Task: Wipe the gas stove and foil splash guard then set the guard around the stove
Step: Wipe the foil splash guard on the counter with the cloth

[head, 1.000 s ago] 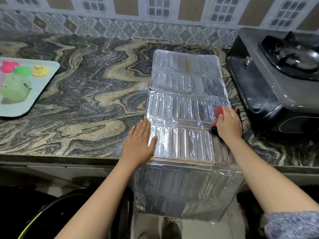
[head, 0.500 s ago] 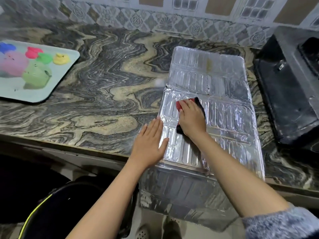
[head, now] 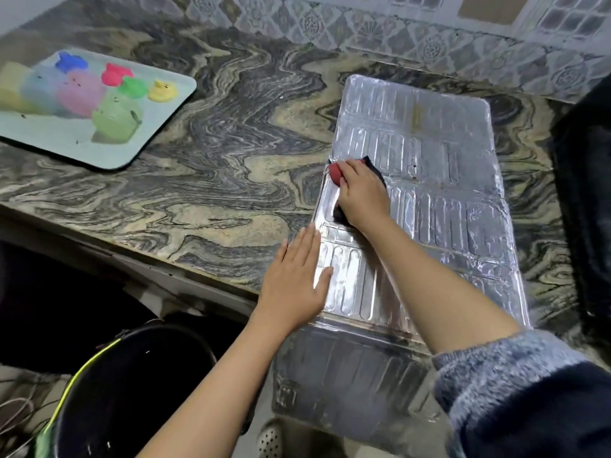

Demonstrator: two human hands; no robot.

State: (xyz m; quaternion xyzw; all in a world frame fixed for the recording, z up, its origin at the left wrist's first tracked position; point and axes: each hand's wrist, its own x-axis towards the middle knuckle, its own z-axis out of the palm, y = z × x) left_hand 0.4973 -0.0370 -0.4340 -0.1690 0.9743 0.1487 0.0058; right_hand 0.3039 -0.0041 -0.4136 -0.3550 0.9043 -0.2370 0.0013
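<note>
Sliding from the guard's right edge to its left edge, the right hand (head: 362,193) presses a red-and-black cloth (head: 335,173), fingers curled over it. Flat and spread, the left hand (head: 296,282) pins the foil splash guard (head: 439,180), which lies on the marble counter (head: 215,166), one panel overhanging the counter's front edge.

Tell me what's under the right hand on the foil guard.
A red-and-black cloth pokes out from under the right hand, pressed on the foil splash guard. The cloth's middle is covered.
</note>
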